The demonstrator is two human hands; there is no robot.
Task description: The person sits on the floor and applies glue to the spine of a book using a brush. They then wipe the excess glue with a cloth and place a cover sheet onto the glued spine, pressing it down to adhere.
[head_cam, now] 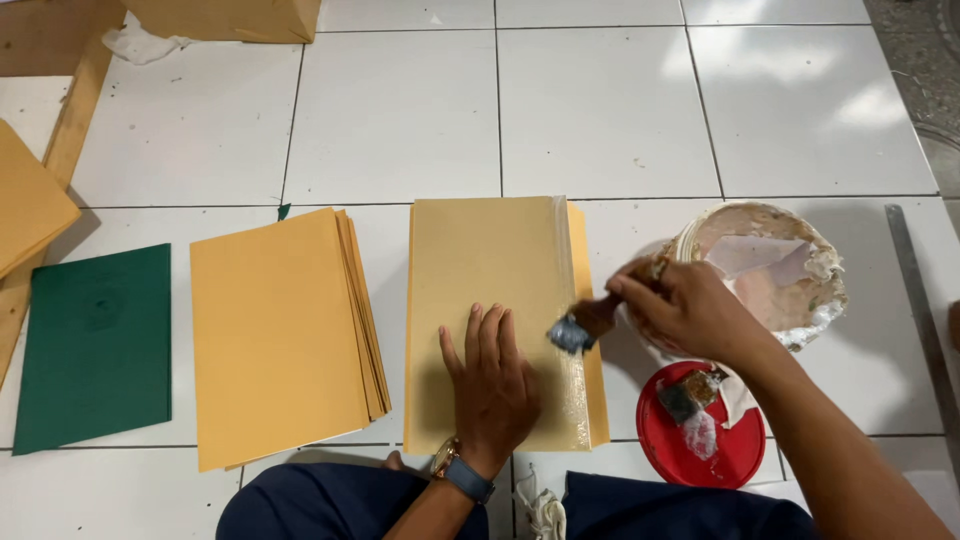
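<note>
The left hand (492,385) lies flat, fingers spread, pinning down the yellow sheet (490,320) on top of a small stack directly under its palm. The right hand (690,308) is closed around the handle of a brush (580,325), whose dark bristles touch the sheet's right margin just beside the left hand's fingertips. A wet, glossy strip (570,330) runs down that edge from far end to near — glue, most likely, though the sheen alone cannot settle it.

The step in hand looks like the coating of that margin. Judging by the brush sitting midway along the strip, the next stroke calls for a steady pull along the edge while the flat hand keeps the paper from sliding.

Behind the right hand sits a crusted white tub (790,262); just below its wrist, a red lid (700,425) holds a second brush. Left of the left hand lie another yellow stack (280,335) and, further out, a green cover (95,345).
</note>
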